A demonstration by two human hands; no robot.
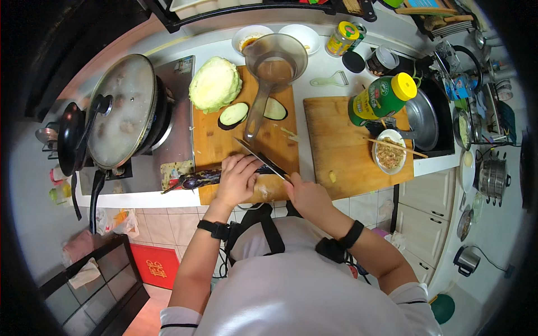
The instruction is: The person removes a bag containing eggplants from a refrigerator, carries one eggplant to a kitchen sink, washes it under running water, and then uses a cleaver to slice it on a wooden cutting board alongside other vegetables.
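My left hand (236, 176) presses down on a long dark purple eggplant (201, 178), its stem pointing left over the edge of a wooden cutting board (273, 191). In my right hand (309, 195) is a kitchen knife (265, 158), its blade slanting up and left across the eggplant's right end, close to my left fingers. Two cut eggplant slices (234, 114) lie farther up the board, one on each side of a translucent ladle's handle (254, 117). A pale green cabbage (215, 85) sits at the board's upper left.
A lidded pan (122, 113) stands on the stove at left, its handle jutting toward me. On a second board (325, 138) are a green yellow-capped bottle (380, 98) and a bowl of minced filling (390, 153) with chopsticks across it. A peeler (330, 80) lies behind; a sink (441, 122) is at right.
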